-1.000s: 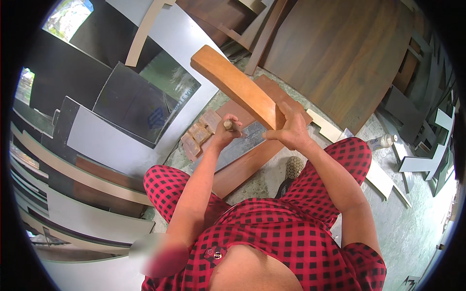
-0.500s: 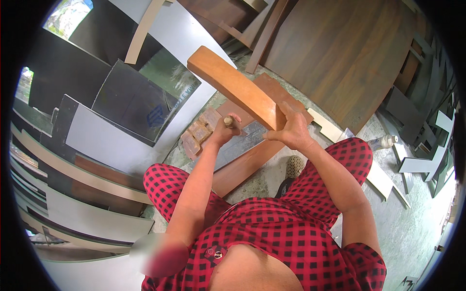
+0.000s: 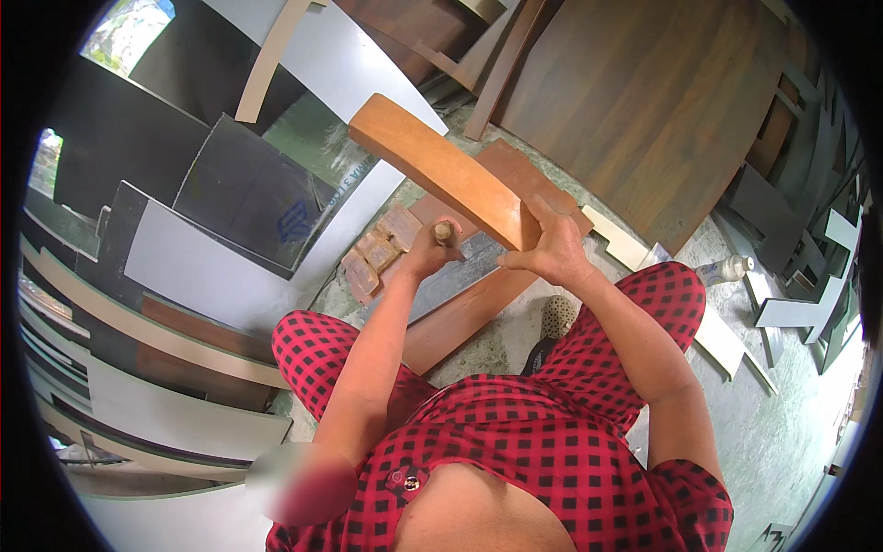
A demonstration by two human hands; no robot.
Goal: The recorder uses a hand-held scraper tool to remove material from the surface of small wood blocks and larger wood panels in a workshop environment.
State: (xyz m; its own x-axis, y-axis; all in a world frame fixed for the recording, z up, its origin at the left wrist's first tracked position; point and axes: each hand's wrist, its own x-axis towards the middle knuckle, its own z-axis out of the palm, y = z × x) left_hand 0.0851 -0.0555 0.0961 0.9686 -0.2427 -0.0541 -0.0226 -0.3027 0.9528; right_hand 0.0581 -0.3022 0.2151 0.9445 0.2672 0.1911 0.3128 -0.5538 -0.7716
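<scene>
My right hand (image 3: 556, 250) is closed on the near end of a long orange-brown wooden block (image 3: 441, 170), thumb on one side and fingers on the other. The block slants up to the far left, raised above the work surface. My left hand (image 3: 430, 256) is wrapped round a wooden handle (image 3: 444, 232), whose round end points up; the rest of that tool is hidden. Beneath both hands lies a grey flat slab (image 3: 437, 293) on a reddish-brown board (image 3: 501, 155). Small worn wooden blocks (image 3: 377, 248) sit left of my left hand.
A brown plank (image 3: 474, 317) lies between my knees. Dark and white sheets (image 3: 202, 221) lean at the left. A large wood-grain panel (image 3: 635, 110) fills the far right. A white bottle (image 3: 727, 270) and offcuts (image 3: 809, 304) lie on the floor at the right.
My left hand with the wooden handle has shifted slightly right. The far end of the wooden block has dipped a little toward me and to the left.
</scene>
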